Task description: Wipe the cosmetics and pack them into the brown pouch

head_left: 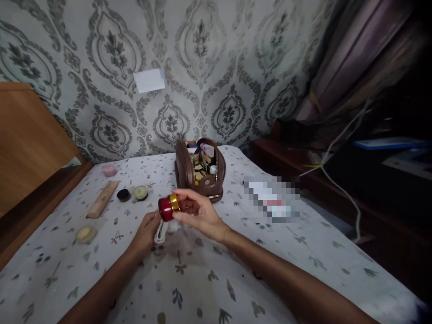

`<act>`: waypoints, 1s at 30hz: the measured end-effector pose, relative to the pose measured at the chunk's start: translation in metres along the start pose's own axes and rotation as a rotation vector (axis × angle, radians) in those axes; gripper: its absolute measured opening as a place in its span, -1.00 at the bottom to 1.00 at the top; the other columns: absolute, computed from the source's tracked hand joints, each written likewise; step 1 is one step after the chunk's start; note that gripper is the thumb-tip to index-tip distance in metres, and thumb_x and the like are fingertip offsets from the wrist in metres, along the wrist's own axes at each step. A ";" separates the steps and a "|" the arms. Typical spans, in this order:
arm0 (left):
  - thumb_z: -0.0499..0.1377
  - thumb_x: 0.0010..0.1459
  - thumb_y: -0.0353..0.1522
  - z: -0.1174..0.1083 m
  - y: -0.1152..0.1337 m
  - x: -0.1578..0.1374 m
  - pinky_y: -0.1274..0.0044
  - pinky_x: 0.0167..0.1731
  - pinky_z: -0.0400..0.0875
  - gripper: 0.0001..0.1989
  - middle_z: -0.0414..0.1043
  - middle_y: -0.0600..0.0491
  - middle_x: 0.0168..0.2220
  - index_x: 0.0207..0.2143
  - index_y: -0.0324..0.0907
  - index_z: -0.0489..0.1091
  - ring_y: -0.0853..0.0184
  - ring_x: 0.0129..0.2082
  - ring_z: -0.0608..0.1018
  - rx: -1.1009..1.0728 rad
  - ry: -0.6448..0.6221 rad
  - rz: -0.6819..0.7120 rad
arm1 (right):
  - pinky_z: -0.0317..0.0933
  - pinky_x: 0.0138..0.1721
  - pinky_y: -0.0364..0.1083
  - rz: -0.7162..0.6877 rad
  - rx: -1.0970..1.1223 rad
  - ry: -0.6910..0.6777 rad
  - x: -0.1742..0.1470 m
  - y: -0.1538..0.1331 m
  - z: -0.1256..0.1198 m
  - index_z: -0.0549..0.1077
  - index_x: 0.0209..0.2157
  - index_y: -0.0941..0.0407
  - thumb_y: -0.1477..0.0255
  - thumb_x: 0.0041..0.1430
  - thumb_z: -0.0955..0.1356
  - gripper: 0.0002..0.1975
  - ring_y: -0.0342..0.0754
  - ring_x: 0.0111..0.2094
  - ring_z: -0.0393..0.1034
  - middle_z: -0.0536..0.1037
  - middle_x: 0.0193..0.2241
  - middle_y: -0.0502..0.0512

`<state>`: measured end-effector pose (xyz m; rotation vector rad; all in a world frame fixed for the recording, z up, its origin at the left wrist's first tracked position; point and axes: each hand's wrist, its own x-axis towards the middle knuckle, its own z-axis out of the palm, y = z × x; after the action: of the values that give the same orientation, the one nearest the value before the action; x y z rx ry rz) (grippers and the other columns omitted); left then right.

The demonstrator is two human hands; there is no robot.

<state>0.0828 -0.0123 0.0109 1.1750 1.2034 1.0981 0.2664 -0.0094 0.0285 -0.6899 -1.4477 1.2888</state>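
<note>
Red jar with a gold band (pixel 168 207): in the air over the near middle of the printed sheet (pixel 202 288), in front of the brown bag. Tilted well over, red end to the left, gold band to the right.

Right hand (pixel 200 213): grip grasping the jar at the gold band, thumb below, fingers above. Left hand (pixel 148 229): fingers bent, just beside the red end and next to a white folded piece (pixel 161 232); whether its grip is clenched on either, cannot tell.

Brown bag (pixel 213 188): on the sheet, top unzipped, small containers packed inside; most too small to identify.

Left of bag, on the sheet: round container with pale yellow-green top (pixel 140 192), just beside a dark round container (pixel 123 195); beige tube (pixel 103 199) lying obliquely; pink container (pixel 109 170) farther back; clear container with yellow contents (pixel 85 234) nearest the wearer.

Right of bag, well apart: blurred-out item (pixel 270 198), details unreadable. Behind: patterned wall (pixel 200 49) bearing a white panel (pixel 149 81).
</note>
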 end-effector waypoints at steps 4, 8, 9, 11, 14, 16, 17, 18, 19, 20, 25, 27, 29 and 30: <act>0.31 -0.03 0.05 -0.002 -0.009 0.003 0.53 -0.41 0.41 -0.55 0.50 0.06 -0.49 -0.44 -0.18 0.51 0.28 -0.43 0.50 0.081 -0.035 -0.028 | 0.36 -0.11 -0.08 -0.133 -0.247 0.087 0.008 -0.019 -0.019 0.48 0.09 0.04 0.29 0.05 0.53 -0.46 -0.07 -0.14 0.43 0.50 -0.10 0.08; 0.26 0.01 0.09 -0.002 -0.009 0.006 0.47 -0.25 0.45 -0.50 0.55 0.03 -0.38 -0.34 -0.18 0.51 0.20 -0.28 0.54 0.082 0.035 0.044 | 0.36 -0.13 -0.06 -0.187 -0.473 0.028 0.002 -0.017 -0.020 0.49 0.08 0.06 0.31 0.08 0.52 -0.50 -0.06 -0.17 0.43 0.51 -0.13 0.10; 0.25 0.02 0.12 0.000 -0.007 0.005 0.46 -0.21 0.46 -0.47 0.56 0.02 -0.34 -0.30 -0.17 0.51 0.19 -0.24 0.55 0.060 0.068 0.067 | 0.36 -0.11 -0.05 -0.195 -0.504 0.005 0.000 -0.012 -0.016 0.49 0.07 0.08 0.32 0.08 0.52 -0.50 -0.05 -0.17 0.43 0.51 -0.14 0.10; 0.18 0.05 0.19 0.004 -0.002 0.001 0.43 -0.17 0.46 -0.39 0.57 0.00 -0.25 -0.20 -0.15 0.49 0.18 -0.19 0.55 0.000 0.061 0.096 | 0.37 -0.08 -0.04 -0.205 -0.541 -0.033 -0.007 0.000 -0.008 0.49 0.08 0.12 0.34 0.07 0.53 -0.48 -0.02 -0.15 0.45 0.51 -0.14 0.13; 0.12 0.10 0.20 0.008 0.003 -0.006 0.43 -0.14 0.44 -0.37 0.56 -0.02 -0.18 -0.12 -0.14 0.46 0.19 -0.19 0.55 0.038 -0.081 0.119 | 0.37 -0.03 0.00 -0.206 -0.560 -0.023 -0.017 0.021 0.003 0.45 0.12 0.10 0.33 0.04 0.55 -0.41 0.03 -0.08 0.46 0.53 -0.08 0.15; 0.14 0.12 0.17 0.008 0.003 -0.008 0.46 -0.14 0.42 -0.41 0.55 -0.01 -0.20 -0.17 -0.15 0.46 0.20 -0.20 0.53 0.160 -0.146 0.149 | 0.35 0.03 0.03 -0.198 -0.557 0.012 -0.022 0.032 0.005 0.41 0.16 0.08 0.29 0.02 0.56 -0.34 0.06 -0.02 0.46 0.53 0.00 0.18; 0.14 0.13 0.17 0.007 0.001 -0.008 0.47 -0.16 0.41 -0.43 0.55 -0.01 -0.22 -0.20 -0.15 0.46 0.21 -0.23 0.52 0.211 -0.167 0.169 | 0.35 0.03 0.03 -0.188 -0.550 0.023 -0.025 0.036 0.005 0.39 0.17 0.08 0.25 0.02 0.56 -0.31 0.07 -0.01 0.46 0.52 0.02 0.19; 0.12 0.15 0.16 0.006 -0.001 -0.008 0.48 -0.20 0.40 -0.44 0.54 0.01 -0.26 -0.23 -0.15 0.46 0.22 -0.27 0.51 0.243 -0.180 0.186 | 0.35 0.03 0.02 -0.178 -0.541 0.026 -0.028 0.039 0.005 0.39 0.17 0.08 0.22 0.00 0.57 -0.29 0.07 0.00 0.46 0.52 0.03 0.19; 0.10 0.17 0.16 0.005 -0.003 -0.007 0.48 -0.24 0.39 -0.44 0.53 0.03 -0.29 -0.26 -0.15 0.45 0.24 -0.31 0.49 0.262 -0.192 0.199 | 0.36 0.02 0.02 -0.169 -0.531 0.025 -0.030 0.042 0.004 0.39 0.16 0.09 0.19 -0.01 0.57 -0.28 0.06 -0.01 0.47 0.53 0.02 0.20; 0.07 0.19 0.16 0.005 -0.005 -0.007 0.49 -0.27 0.38 -0.45 0.51 0.05 -0.33 -0.29 -0.15 0.44 0.26 -0.35 0.47 0.273 -0.195 0.204 | 0.37 0.00 0.01 -0.164 -0.521 0.024 -0.032 0.043 0.004 0.40 0.15 0.09 0.17 -0.03 0.58 -0.27 0.06 -0.03 0.47 0.53 0.00 0.19; 0.04 0.16 0.22 0.003 -0.013 -0.004 0.47 -0.20 0.40 -0.39 0.51 0.06 -0.36 -0.34 -0.13 0.43 0.24 -0.32 0.48 0.296 -0.079 0.174 | 0.33 0.08 0.03 -0.190 -0.513 -0.019 -0.036 0.046 0.007 0.37 0.19 0.04 0.21 -0.08 0.61 -0.20 0.06 0.03 0.44 0.53 0.01 0.16; 0.04 0.09 0.28 0.004 -0.013 -0.002 0.45 -0.17 0.42 -0.34 0.53 0.04 -0.36 -0.36 -0.13 0.45 0.21 -0.30 0.50 0.311 -0.039 0.162 | 0.30 0.13 0.03 -0.184 -0.533 -0.036 -0.036 0.046 0.008 0.34 0.23 0.02 0.25 -0.05 0.60 -0.19 0.06 0.06 0.41 0.50 0.03 0.16; 0.04 0.05 0.30 0.005 -0.012 -0.002 0.45 -0.17 0.42 -0.32 0.54 0.03 -0.39 -0.39 -0.13 0.46 0.20 -0.32 0.51 0.318 -0.026 0.160 | 0.30 0.13 0.02 -0.169 -0.548 -0.035 -0.038 0.046 0.009 0.32 0.25 0.01 0.29 -0.01 0.58 -0.20 0.05 0.05 0.41 0.48 0.01 0.14; 0.05 0.04 0.30 0.006 -0.012 -0.002 0.45 -0.19 0.43 -0.31 0.54 0.04 -0.41 -0.40 -0.13 0.46 0.20 -0.34 0.50 0.317 -0.017 0.162 | 0.30 0.12 0.02 -0.160 -0.552 -0.039 -0.040 0.045 0.009 0.31 0.27 0.00 0.31 0.02 0.57 -0.21 0.04 0.03 0.41 0.47 -0.01 0.14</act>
<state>0.0882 -0.0159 -0.0007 1.5430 1.3195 1.0374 0.2607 -0.0366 -0.0255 -0.8858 -1.8733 0.7808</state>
